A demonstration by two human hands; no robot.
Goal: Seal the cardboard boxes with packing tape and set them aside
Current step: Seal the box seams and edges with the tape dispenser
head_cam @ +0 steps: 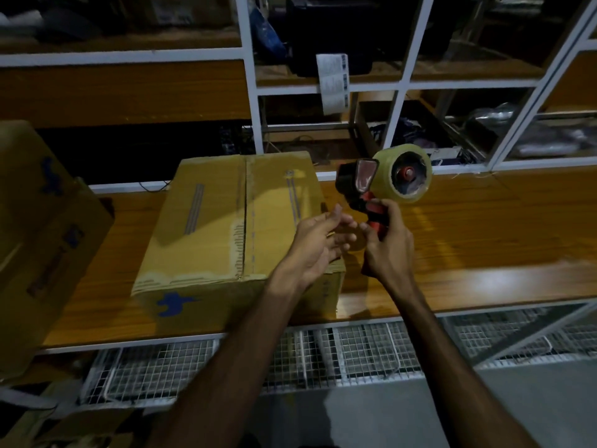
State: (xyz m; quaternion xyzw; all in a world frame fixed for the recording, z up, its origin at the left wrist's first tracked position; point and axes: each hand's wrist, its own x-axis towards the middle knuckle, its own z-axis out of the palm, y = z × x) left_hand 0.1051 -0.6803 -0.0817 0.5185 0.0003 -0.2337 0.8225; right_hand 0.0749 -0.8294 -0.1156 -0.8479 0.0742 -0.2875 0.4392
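While we hold the dispenser clear of the carton, the scene reads as follows.

Box: our cardboard box [232,231] sits on the desk [468,240], flaps down, its centre seam running away from us toward the shelving [255,88].

Tool: the tape dispenser [384,182] is raised just right of the box's far right corner, clear roll to the right and its front end turned left toward the box.

Right grip: our right hand [386,240] is curled round the red handle.

Left grip: our left hand [318,240] is spread, fingers straight, holding nothing, over the box's near right corner and just beside the handle.

Key relation: the seam lies left of the dispenser, so we judge the tool must travel left, then run along the seam; the left hand is nearer the box.

Second box: another carton [38,227] stands at the left edge, well apart.

Markings: a blue bird-like print [176,303] shows on the box's near face; no wording legible. White labels [332,82] hang from the shelving, text too small to read.
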